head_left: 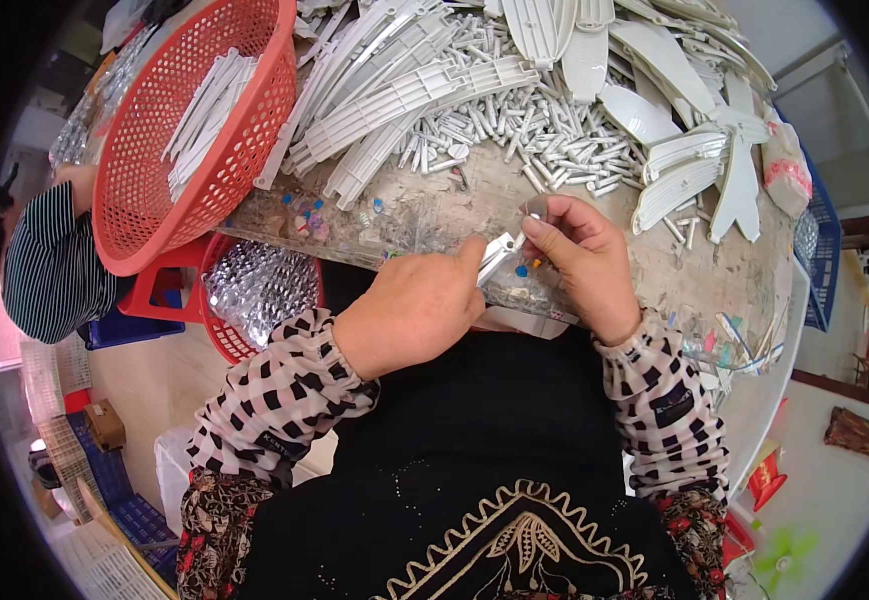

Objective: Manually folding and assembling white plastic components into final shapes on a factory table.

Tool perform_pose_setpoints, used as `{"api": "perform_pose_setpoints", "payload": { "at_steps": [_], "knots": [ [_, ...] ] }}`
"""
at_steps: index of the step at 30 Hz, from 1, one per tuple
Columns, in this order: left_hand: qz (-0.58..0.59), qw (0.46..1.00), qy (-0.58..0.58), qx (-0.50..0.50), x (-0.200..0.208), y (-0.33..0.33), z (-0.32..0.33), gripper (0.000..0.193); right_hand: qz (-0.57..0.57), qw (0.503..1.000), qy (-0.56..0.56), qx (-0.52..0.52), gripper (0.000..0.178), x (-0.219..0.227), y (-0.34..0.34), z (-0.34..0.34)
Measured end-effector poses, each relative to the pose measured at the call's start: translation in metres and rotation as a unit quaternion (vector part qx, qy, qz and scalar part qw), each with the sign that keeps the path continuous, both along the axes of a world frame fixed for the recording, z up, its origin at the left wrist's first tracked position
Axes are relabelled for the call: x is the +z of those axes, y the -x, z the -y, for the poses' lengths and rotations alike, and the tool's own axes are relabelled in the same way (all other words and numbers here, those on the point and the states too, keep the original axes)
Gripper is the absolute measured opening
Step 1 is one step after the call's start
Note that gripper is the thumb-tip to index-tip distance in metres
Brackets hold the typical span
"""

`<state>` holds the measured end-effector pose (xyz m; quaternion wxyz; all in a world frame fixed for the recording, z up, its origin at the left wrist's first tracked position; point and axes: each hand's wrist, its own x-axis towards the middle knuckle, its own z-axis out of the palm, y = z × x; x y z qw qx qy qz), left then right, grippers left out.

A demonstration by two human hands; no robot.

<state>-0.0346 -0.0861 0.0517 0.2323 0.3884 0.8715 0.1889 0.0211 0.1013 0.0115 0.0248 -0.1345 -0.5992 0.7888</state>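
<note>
My left hand [410, 308] is closed round a narrow white plastic piece [495, 260] whose forked end sticks out past the thumb. Facing it, my right hand [593, 262] pinches a small white peg [519, 244] between thumb and fingers, close to that end. Whether the two parts touch is hard to tell. Both hands are above the front edge of a worn wooden table [420, 222]. Beyond them lies a heap of loose white pegs [555, 128].
Long ribbed white strips [395, 105] and white blade-shaped parts [670, 70] are piled at the back. At left, a red perforated basket [120, 190] holds white strips, above a red basket of shiny silver pieces [260, 285]. Another person's striped sleeve [50, 265] shows far left.
</note>
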Motion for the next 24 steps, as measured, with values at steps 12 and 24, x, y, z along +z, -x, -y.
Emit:
{"api": "perform_pose_setpoints", "payload": {
  "at_steps": [12,24],
  "knots": [
    [-0.044,0.999,-0.008,-0.017,0.001,0.000,-0.003,0.027,-0.271,0.825,-0.496,-0.032,0.018,0.008,0.000,0.011],
    [-0.031,0.999,-0.027,-0.029,0.000,0.001,0.001,0.031,-0.191,0.855,-0.481,0.024,0.011,0.013,-0.012,0.014]
  ]
}}
